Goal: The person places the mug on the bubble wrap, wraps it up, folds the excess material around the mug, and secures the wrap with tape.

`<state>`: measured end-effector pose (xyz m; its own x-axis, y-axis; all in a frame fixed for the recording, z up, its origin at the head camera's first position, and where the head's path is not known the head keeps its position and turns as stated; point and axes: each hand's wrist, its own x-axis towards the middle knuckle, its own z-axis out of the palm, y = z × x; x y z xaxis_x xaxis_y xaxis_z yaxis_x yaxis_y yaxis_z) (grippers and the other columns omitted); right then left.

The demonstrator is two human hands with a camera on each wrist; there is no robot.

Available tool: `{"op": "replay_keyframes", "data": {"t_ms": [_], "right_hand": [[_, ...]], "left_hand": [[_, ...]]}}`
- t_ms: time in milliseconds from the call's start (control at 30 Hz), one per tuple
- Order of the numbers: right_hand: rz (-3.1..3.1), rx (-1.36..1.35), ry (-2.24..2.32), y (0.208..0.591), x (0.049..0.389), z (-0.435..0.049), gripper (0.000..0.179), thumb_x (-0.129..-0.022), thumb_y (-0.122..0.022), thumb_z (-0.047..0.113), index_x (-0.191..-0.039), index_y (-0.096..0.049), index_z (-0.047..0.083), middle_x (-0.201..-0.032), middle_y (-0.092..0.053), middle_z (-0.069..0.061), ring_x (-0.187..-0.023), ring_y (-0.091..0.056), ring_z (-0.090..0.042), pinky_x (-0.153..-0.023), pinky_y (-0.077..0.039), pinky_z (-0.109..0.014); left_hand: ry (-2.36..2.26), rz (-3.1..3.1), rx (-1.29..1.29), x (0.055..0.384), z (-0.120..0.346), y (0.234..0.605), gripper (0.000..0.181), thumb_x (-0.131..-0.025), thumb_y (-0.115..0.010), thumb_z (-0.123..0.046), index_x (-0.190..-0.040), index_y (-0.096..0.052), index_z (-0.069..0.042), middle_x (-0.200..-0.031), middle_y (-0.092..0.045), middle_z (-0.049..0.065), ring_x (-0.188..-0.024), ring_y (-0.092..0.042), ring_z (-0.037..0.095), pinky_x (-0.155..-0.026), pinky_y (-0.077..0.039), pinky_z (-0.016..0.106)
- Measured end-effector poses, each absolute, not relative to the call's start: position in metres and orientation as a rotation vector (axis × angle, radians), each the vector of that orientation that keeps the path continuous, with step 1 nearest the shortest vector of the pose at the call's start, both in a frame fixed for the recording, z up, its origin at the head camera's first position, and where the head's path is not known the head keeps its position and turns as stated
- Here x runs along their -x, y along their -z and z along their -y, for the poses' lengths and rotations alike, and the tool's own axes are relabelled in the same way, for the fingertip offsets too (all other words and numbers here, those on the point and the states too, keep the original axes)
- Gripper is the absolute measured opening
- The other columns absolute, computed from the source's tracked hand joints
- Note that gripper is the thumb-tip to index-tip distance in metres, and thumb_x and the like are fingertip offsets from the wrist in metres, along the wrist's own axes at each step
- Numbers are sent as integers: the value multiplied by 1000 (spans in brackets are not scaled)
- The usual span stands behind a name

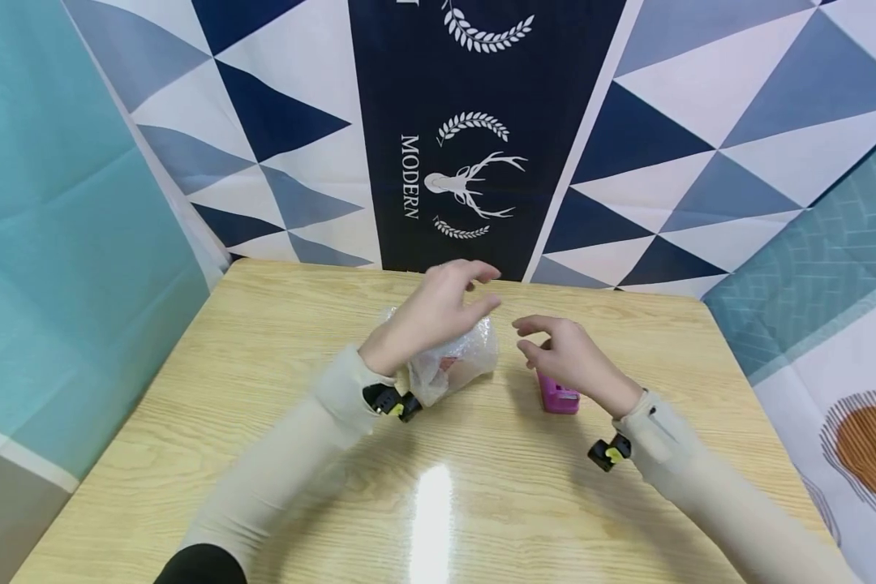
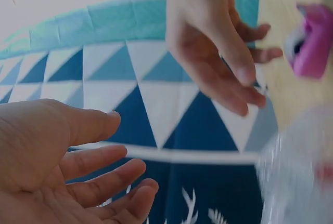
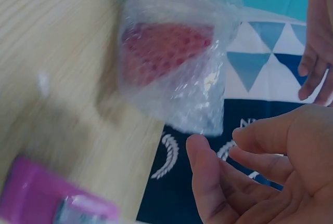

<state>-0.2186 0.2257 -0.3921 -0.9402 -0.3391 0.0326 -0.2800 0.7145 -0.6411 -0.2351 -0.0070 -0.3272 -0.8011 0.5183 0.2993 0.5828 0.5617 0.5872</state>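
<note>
A clear bubble-wrap bundle [image 1: 474, 357] sits on the table, with something red [image 3: 161, 52] showing through its film. My left hand [image 1: 438, 308] hovers over it, thumb and fingers apart and holding nothing, and covers part of it in the head view. To the right, my right hand [image 1: 573, 357] hangs with loosely bent fingers and nothing between them. Below that hand, partly hidden by it, stands a pink tape dispenser [image 1: 559, 399]. In the left wrist view a pale roll with a dark centre shows in the dispenser [image 2: 315, 47].
The wooden table [image 1: 321, 503] ends at the back against a patterned cloth [image 1: 285, 122] with triangles and a deer print. Teal cloth [image 1: 80, 203] hangs at the left, and another patterned cloth [image 1: 832, 268] lines the right side. A wrist camera is strapped to each sleeve.
</note>
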Motion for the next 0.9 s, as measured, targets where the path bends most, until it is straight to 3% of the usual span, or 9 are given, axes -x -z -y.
{"op": "replay_keyframes", "data": {"t_ms": [100,300,433,700,900], "right_hand": [[-2856,486,997,395,210,-243,37,-101,-60,11,-135,-62,-3,-127,-69,-25,-89,-76,-29,-72,-62,-36],[-2892,416,975,400,197,-271,35,-101,-61,11,-132,-64,-4,-120,-70,-25,-78,-74,-26,-63,-57,-29],[-2905,368,972,405,189,-284,34,-101,-61,10,-129,-64,-7,-125,-68,-29,-84,-75,-29,-62,-58,-25],[-2857,269,1008,419,180,-303,33,-102,-61,10,-128,-63,-10,-104,-73,-24,-74,-71,-23,-56,-54,-26],[-2816,228,1012,433,177,-310,31,-102,-60,10,-126,-64,-9,-98,-73,-22,-72,-70,-23,-55,-54,-27]], "left_hand": [[1119,2717,1031,222,-15,330,38,-102,-65,-24,-136,-64,-7,-134,-69,7,-111,-67,20,-95,-54,26],[1160,2752,1186,208,-57,349,41,-102,-65,-25,-138,-62,-6,-133,-69,8,-114,-69,18,-91,-54,17],[1150,2820,1168,206,-75,371,41,-101,-66,-25,-137,-63,-6,-127,-72,6,-111,-69,13,-88,-54,16],[1152,2877,1083,211,-91,406,34,-100,-65,-17,-131,-65,-4,-111,-73,7,-69,-55,6,-57,-46,14],[1033,2915,1023,213,-99,429,41,-100,-68,-19,-137,-62,-2,-111,-72,9,-78,-57,7,-64,-49,13]]}}
